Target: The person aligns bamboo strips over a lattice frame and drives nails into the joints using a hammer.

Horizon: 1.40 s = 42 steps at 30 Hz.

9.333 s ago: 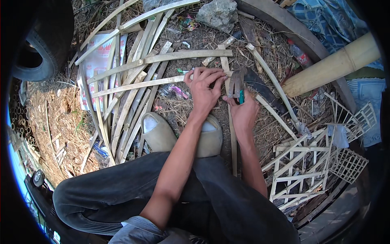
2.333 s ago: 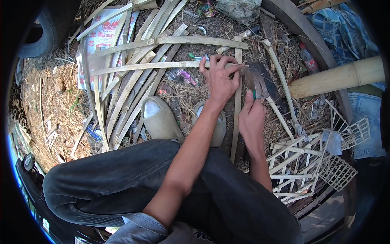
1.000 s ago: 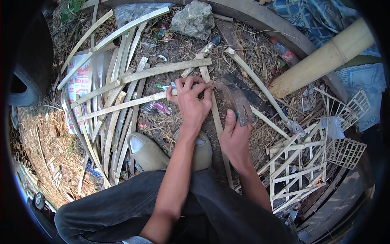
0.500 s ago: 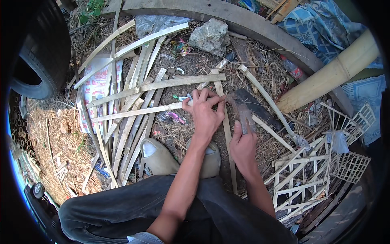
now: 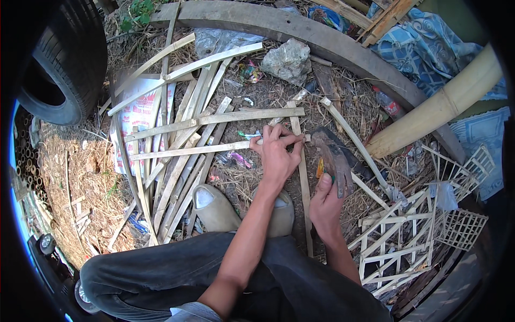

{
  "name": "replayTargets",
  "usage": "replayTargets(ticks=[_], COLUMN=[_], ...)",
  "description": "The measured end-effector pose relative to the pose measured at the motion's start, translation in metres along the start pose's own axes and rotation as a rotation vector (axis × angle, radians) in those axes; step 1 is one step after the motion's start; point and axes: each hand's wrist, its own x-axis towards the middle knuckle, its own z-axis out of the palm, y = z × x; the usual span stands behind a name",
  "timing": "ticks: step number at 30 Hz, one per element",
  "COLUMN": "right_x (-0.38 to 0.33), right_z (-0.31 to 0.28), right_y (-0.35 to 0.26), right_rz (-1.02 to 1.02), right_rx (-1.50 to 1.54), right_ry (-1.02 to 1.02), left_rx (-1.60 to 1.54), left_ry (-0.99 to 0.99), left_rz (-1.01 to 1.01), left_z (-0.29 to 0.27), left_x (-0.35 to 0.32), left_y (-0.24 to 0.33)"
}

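Note:
My left hand (image 5: 279,155) is closed over a thin bamboo slat (image 5: 201,151), near its right end. That end crosses a long upright slat (image 5: 303,188) on the ground. Thumb and fingertips are pinched there; anything small between them cannot be made out. Just to the right, my right hand (image 5: 326,206) grips a broad, dark, curved tool (image 5: 337,161), its exact kind unclear, with yellow and green by the thumb. The tool's upper end is close to the crossing, apart from my left fingers. Another slat (image 5: 247,114) lies farther off, its right end also over the upright one.
Loose bamboo slats (image 5: 177,188) pile up at left over a printed sack (image 5: 137,115). A tyre (image 5: 70,70) stands far left, a rock (image 5: 287,61) at the back. Slatted bamboo frames (image 5: 397,236) lie at right below a thick bamboo pole (image 5: 440,104). My slippers (image 5: 214,209) are nearby.
The dark tool has swung slightly right and is seen more clearly, tilted the other way. My left hand keeps its pinch on the slat. The whole view has shifted a little.

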Motion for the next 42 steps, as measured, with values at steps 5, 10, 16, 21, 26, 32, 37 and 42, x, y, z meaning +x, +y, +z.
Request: replayTargets(ticks=[5,10,16,21,26,32,37,42], right_x=[-0.003,-0.002,-0.009,-0.010,0.001,0.008,0.021,-0.002], right_z=[0.000,0.001,-0.001,0.008,0.007,0.006,0.004,0.003], right_y=[0.004,-0.004,0.005,0.007,0.003,0.003,-0.004,0.003], right_rz=[0.209,0.215,0.278,0.141,0.355,0.121,0.567,0.205], right_rx=[-0.183,-0.053,-0.129,-0.105,-0.201,-0.070,-0.303,-0.096], right_ry=[-0.268,-0.113,-0.241,-0.088,-0.391,-0.163,-0.595,-0.143], left_rx=[0.003,-0.104,-0.150,-0.085,-0.036,-0.062,-0.076,-0.060], left_ry=[0.008,0.064,0.105,0.181,0.205,0.214,0.230,0.219], left_rz=[0.014,0.046,0.168,0.160,0.139,0.141,0.141,0.146], left_z=[-0.002,-0.001,-0.002,0.006,0.006,0.012,0.012,0.011], left_x=[0.001,-0.001,-0.003,-0.004,-0.003,-0.003,-0.003,-0.004], left_y=[-0.003,-0.013,-0.017,-0.012,-0.019,-0.014,-0.016,-0.016])
